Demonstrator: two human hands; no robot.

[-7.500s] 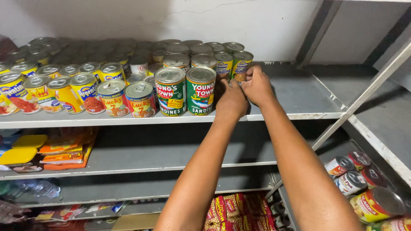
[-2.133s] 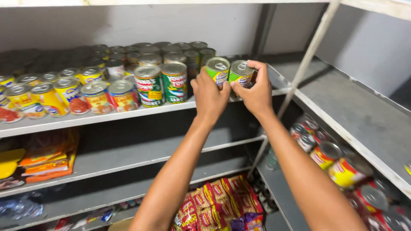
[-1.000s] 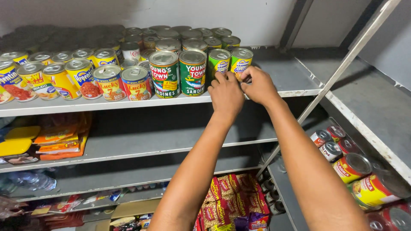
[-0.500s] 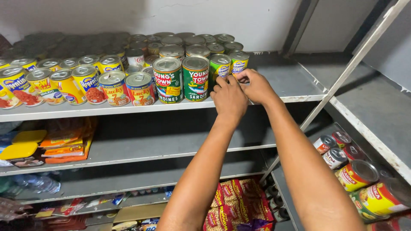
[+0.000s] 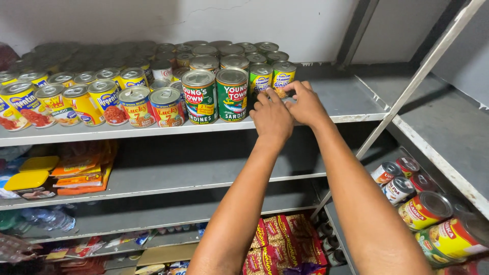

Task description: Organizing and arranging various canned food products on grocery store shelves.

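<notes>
Green-and-yellow labelled tins sit right at your hands: two small cans [image 5: 271, 79] stand upright side by side at the right end of the front rows on the grey metal shelf [image 5: 351, 99], lids up. Your left hand [image 5: 271, 118] and right hand [image 5: 304, 104] are pressed together just in front of them, fingers [image 5: 293, 86] curled and their tips resting against the lower fronts of the cans; neither hand has a can wrapped or lifted. About two seconds ago those same two cans were up off the shelf, one in each hand; now they stand on the shelf board and your hands only touch them, so the pair looks set in line and merely being nudged square.

Just left of them stand two taller green sardine cans [image 5: 215, 95], then red-and-yellow tins, then a run of yellow ones toward the far left. Behind, more cans fill the shelf back to the white wall [image 5: 204, 20]. Below, a lower shelf holds orange packets [image 5: 81, 170], and loose cans [image 5: 425, 209] lie on the shelving at your right.
</notes>
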